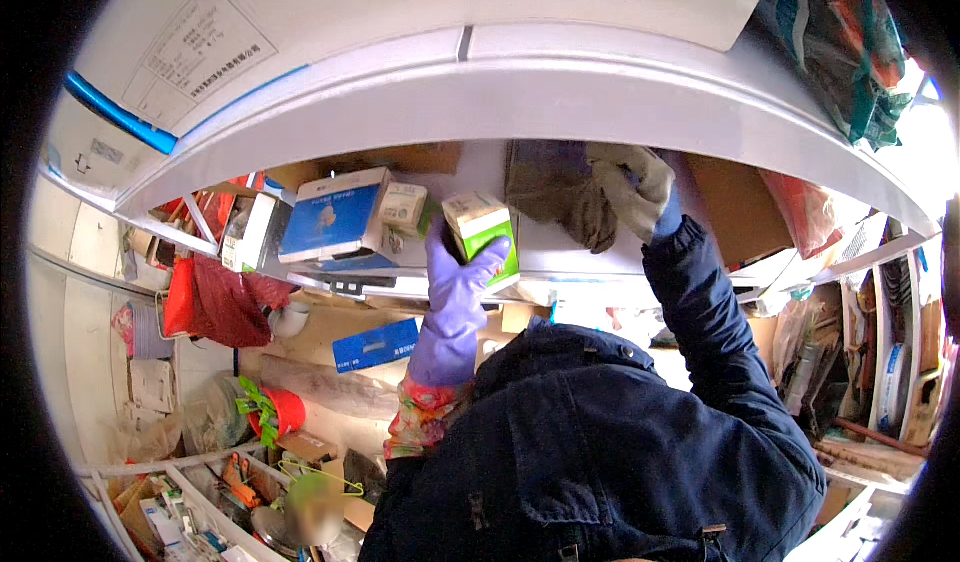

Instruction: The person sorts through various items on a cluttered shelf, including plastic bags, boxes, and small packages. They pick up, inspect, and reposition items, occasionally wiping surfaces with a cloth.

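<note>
My left hand [466, 262], in a long purple rubber glove with a flowered cuff, grips a green and white cardboard box [491, 239] at the front of a white shelf [555, 250]. To the right, my right hand [637, 194] is at a grey cloth [634, 205] that hides most of it; bits of blue show at its edges. The cloth's darker part [596, 220] hangs against the shelf surface. Left of the held box stand a small pale box [406, 208] and a larger blue and white box [334, 217]. The dark navy sleeve covers my right forearm.
A white shelf edge [525, 104] curves just above both hands, with a large white carton [337, 6] on top. Brown cardboard [739, 209] stands at right on the shelf. Below left are a red bucket [291, 412] with leaves and a blue carton piece [375, 346].
</note>
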`<action>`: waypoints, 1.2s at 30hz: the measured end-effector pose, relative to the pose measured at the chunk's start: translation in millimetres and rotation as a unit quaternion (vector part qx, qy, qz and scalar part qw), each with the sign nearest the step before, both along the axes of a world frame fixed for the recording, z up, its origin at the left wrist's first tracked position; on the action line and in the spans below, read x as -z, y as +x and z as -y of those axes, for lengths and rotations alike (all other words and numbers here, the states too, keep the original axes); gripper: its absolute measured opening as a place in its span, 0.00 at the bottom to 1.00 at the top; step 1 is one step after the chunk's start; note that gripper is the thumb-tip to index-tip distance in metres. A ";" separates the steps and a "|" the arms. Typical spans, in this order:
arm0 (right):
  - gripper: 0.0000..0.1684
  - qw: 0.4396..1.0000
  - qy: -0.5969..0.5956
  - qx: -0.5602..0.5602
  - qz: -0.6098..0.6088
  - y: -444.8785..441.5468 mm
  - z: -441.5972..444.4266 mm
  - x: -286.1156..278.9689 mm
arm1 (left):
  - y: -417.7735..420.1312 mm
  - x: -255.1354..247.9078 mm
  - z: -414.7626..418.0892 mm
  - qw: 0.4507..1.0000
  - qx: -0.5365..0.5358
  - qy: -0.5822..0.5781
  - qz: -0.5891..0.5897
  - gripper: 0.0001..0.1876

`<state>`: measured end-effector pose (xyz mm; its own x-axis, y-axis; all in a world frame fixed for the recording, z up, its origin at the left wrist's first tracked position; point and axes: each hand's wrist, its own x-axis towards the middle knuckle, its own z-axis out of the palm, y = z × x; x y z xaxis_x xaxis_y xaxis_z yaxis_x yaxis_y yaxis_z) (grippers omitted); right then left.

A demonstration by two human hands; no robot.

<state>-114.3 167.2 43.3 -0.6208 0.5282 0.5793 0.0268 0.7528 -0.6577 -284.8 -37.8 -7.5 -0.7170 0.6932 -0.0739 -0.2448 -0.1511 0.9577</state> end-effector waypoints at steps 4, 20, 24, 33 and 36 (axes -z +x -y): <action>0.16 0.994 -0.031 0.060 0.081 -9.0 -13.5 -1.2 | 3.5 8.9 -2.8 1.000 -0.004 0.005 -0.012 0.41; 0.29 0.853 0.182 -0.010 0.489 -6.5 20.9 2.5 | 13.1 -6.1 0.4 0.997 0.033 0.048 -0.041 0.32; 0.17 0.955 0.105 0.049 0.272 8.2 -18.0 41.2 | 17.1 -6.7 -0.1 0.996 0.012 0.065 -0.052 0.34; 0.34 0.721 -0.549 -0.287 -0.310 8.5 8.7 59.2 | 22.4 -12.0 -16.2 0.991 -0.012 0.065 -0.112 0.35; 0.50 0.750 -0.556 -0.318 -0.162 -5.2 23.7 66.6 | 22.4 -15.3 -28.6 0.982 -0.026 0.041 -0.182 0.35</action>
<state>-119.5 143.5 -23.2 -0.8746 0.4524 0.1742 -0.4017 -0.4750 -0.7830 -262.3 -9.2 7.8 -0.7207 0.6474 0.2480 0.1213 -0.2345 0.9645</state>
